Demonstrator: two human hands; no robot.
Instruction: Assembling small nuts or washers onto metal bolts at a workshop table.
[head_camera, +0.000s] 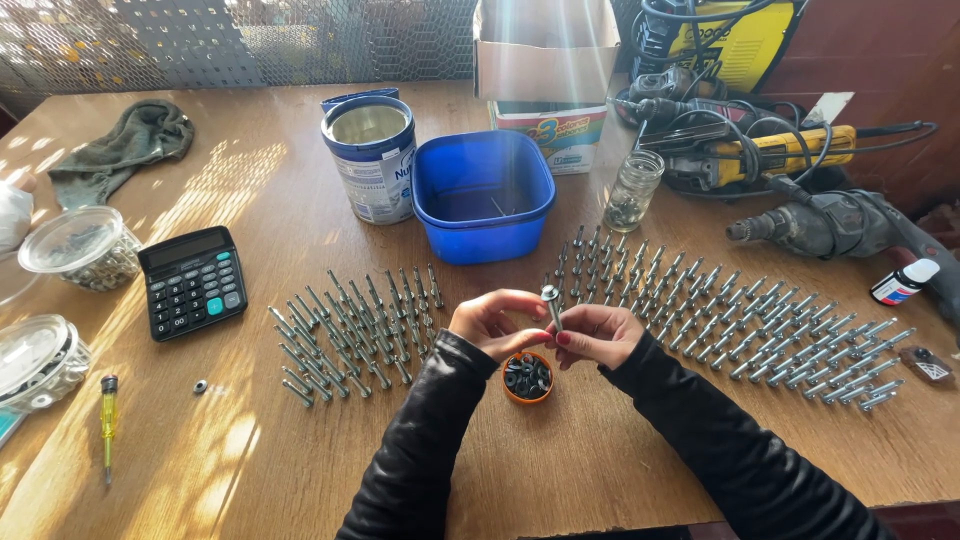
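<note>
Above orange cap (527, 379) (washers inside) | left hand (488, 323), right hand (597, 335) both pinch bolt (552, 305)

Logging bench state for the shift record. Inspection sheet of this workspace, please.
Surface: brown wooden table, sunlit, scuffed.
Job's things: one silver bolt held upright between both hands; rows of matching bolts left and right; small orange cap of dark washers below the hands.
Clutter: blue plastic tub, open metal tin, glass jar, black calculator, yellow screwdriver, green rag, two lidded clear tubs, cardboard box, small white bottle.
Grippers: left hand and right hand, fingers pinching the bolt.
Cables: black cords tangled around the power tools.
Surroundings: wire mesh behind; yellow machine.
</note>
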